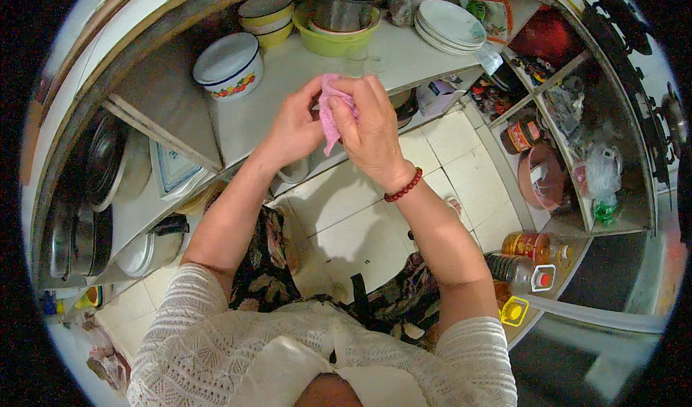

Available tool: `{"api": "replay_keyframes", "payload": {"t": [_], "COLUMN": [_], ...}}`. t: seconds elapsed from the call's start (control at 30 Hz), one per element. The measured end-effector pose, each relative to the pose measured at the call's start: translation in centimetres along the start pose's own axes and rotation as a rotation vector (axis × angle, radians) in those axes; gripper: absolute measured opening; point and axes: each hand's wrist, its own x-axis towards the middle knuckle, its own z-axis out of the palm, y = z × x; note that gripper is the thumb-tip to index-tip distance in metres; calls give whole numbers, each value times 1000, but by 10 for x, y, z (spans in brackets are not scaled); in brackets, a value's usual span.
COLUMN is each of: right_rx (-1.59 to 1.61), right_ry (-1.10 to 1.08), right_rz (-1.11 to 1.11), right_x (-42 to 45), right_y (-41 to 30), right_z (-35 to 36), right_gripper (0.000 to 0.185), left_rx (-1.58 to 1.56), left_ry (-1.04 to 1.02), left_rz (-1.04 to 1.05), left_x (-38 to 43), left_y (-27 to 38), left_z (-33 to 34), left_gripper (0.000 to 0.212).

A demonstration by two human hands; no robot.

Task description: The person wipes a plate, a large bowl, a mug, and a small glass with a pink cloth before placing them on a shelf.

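My right hand (pixel 373 123) grips a pink cloth (pixel 331 118), its thumb pressed over the folds. On the other side, my left hand (pixel 294 123) curls around the same cloth, so both hands meet at it. Whether something small sits inside the cloth is hidden by fingers and fabric. Just beyond the hands, clear drinking glasses (pixel 358 64) stand on the cabinet shelf (pixel 243 123). To their left is a white enamel bowl (pixel 230 66) with a blue rim and fruit pattern. A stack of white plates (pixel 451 26) rests farther right.
A green basin (pixel 335 42) and yellow bowls (pixel 266 18) stand at the back. Lidded pots (pixel 111 158) and rectangular plates (pixel 175 164) fill the left compartment. On the right are a pink bowl (pixel 540 177), a jar (pixel 521 137) and several bottles (pixel 527 247). Tiled floor (pixel 351 234) lies below.
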Motion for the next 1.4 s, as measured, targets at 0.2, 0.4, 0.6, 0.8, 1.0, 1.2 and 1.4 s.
{"api": "replay_keyframes", "payload": {"t": [0.2, 0.4, 0.6, 0.8, 1.0, 1.2, 1.4], "right_rx": [305, 384, 32, 508, 770, 500, 762], "right_ry": [50, 156, -278, -508, -46, 20, 5], "right_rz": [310, 442, 181, 389, 661, 560, 719], "right_x": [6, 5, -1, -3, -7, -21, -17], "right_y": [18, 24, -10, -4, 0, -11, -14], "right_z": [-28, -51, -49, -86, -100, -86, -96], "right_gripper": [23, 23, 28, 21, 31, 23, 27], "left_rx": [-303, -739, -642, -759, -958, -884, -980], "left_ry": [-190, -256, -56, -261, -182, -172, -206], "left_rz": [-30, -299, -276, -408, -494, -443, -490], "left_x": [4, 4, 6, -3, -3, -1, -1], "left_y": [-12, 1, -10, -6, -4, -3, -14], "left_z": [8, 6, 13, 14, 19, 19, 16], "left_gripper": [55, 50, 38, 36, 35, 38, 42]}}
